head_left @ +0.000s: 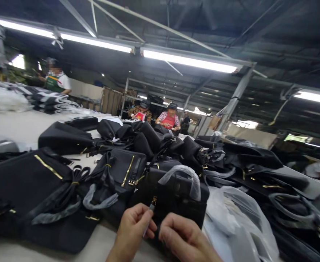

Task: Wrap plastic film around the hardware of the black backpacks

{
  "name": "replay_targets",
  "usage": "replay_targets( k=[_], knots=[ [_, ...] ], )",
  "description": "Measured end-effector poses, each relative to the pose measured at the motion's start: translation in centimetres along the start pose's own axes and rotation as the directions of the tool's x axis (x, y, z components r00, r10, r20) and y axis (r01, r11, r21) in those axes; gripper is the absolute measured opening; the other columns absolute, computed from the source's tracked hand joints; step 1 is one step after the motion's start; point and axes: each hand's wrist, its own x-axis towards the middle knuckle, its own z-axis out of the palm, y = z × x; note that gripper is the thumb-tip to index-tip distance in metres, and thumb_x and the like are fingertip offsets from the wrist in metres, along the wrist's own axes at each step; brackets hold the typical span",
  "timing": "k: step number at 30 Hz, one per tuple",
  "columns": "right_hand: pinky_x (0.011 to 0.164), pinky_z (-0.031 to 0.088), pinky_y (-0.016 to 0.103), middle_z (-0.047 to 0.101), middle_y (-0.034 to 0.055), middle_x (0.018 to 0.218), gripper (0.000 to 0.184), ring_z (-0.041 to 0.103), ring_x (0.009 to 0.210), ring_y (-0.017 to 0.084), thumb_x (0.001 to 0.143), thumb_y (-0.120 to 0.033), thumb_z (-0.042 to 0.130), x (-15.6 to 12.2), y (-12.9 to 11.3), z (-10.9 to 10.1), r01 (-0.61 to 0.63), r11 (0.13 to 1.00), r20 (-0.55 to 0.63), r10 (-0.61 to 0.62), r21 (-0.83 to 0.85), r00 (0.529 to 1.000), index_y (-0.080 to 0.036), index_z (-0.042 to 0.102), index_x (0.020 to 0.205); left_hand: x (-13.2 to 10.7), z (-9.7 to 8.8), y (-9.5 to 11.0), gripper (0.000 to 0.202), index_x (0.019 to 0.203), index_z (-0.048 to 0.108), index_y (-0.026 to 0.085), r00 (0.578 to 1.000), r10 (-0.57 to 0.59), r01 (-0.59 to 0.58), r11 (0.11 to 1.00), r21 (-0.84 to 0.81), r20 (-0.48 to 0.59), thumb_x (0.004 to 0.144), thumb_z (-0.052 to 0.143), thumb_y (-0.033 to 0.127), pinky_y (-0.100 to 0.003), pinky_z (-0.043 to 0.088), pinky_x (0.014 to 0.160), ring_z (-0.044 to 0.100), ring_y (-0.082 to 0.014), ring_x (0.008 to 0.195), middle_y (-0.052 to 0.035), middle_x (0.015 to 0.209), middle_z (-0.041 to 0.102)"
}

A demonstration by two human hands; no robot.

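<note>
Left hand (pixel 134 227): grip pinched shut on thin stick (pixel 148 220), tip aimed up and away at zipper pull (pixel 154 200) of black bag (pixel 176 198) just beyond. Right hand (pixel 185 238) curled beside it; hold not discernible.

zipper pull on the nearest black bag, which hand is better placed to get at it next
Likely the left hand: it pinches a thin stick whose tip is right under the gold zipper pull. The right hand sits lower, curled.

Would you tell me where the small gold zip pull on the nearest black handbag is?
Head view, lower centre: the gold zip pull hangs on the black handbag, above the left hand.
</note>
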Motion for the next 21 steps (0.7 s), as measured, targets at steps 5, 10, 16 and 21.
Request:
replay_targets(
  k=[5,10,16,21],
  knots=[
    [0.06,0.036,0.026,0.049,-0.0022,0.062,0.032,0.046,0.063,0.014,0.087,-0.04,0.048,4.2,-0.8,1.4,0.042,0.983,-0.139,-0.068,-0.18,0.988,-0.021,0.049,0.062,-0.1,0.0,-0.5,0.046,0.064,0.056,0.017,0.999,0.034,-0.034,0.998,0.045,-0.006,0.072,0.064,0.061,-0.023,0.043,0.045,0.058,-0.0131,0.044,-0.0013,0.053,0.063],
    [0.061,0.035,0.027,0.049,-0.0019,0.063,0.033,0.046,0.063,0.016,0.087,-0.042,0.044,4.4,0.8,1.2,0.006,0.972,-0.131,-0.038,-0.236,0.991,-0.021,0.048,0.062,-0.2,0.2,-0.8,0.047,0.067,0.058,0.016,0.999,0.039,-0.039,0.998,0.042,0.001,0.074,0.062,0.062,-0.022,0.043,0.046,0.058,-0.0126,0.045,-0.002,0.056,0.063],
    [0.059,0.034,0.028,0.046,-0.0026,0.06,0.034,0.045,0.061,0.015,0.085,-0.046,0.044,4.6,0.3,1.2,-0.05,0.97,-0.125,0.02,-0.239,0.992,-0.022,0.048,0.061,-0.4,0.3,-0.7,0.048,0.067,0.058,0.016,0.999,0.032,-0.032,0.999,0.037,0.003,0.074,0.06,0.063,-0.022,0.04,0.045,0.057,-0.0122,0.043,-0.0026,0.055,0.063],
    [0.06,0.035,0.028,0.048,-0.002,0.061,0.034,0.047,0.062,0.016,0.084,-0.047,0.043,4.7,0.3,1.2,-0.036,0.975,-0.102,0.014,-0.219,0.995,-0.021,0.049,0.062,-0.7,0.3,-0.2,0.048,0.066,0.057,0.016,0.999,0.04,-0.041,0.998,0.049,0.012,0.073,0.06,0.064,-0.022,0.04,0.045,0.055,-0.0114,0.042,-0.0025,0.055,0.063]
  ],
)
